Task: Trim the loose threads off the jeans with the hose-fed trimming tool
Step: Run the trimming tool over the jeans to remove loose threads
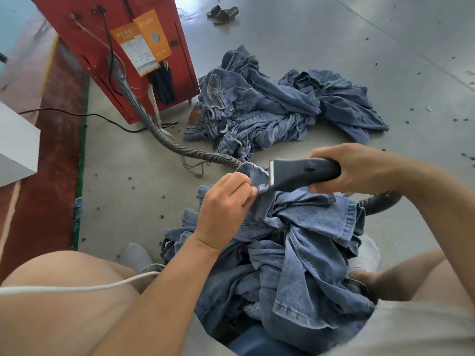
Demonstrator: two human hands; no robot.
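The jeans [303, 253] lie bunched in the person's lap, between the knees, with one small flap of denim lifted up in front. The left hand [223, 209] pinches that flap between thumb and curled fingers [241, 187], pulling it taut and raised, probably so stray threads stand clear of the cloth and meet the blade cleanly. The right hand [357, 168] is wrapped round the grey trimmer [303, 173], fingers closed on its handle, with the metal cutting edge set right against the held flap, just beside the left fingertips. The ribbed hose [164, 136] runs from the red machine [128, 55] across the floor [334, 27] and disappears behind the lifted flap; a ribbed length shows again under the right forearm, though its joint to the trimmer is hidden, and it looks slack enough to let the tool swing freely. A second heap of jeans, the pile [277, 109], sits on the floor well apart; whether done or waiting cannot be told. Trimming seems under way on this edge, and the close fingertips call for care. Dark bits of lint dot the floor.
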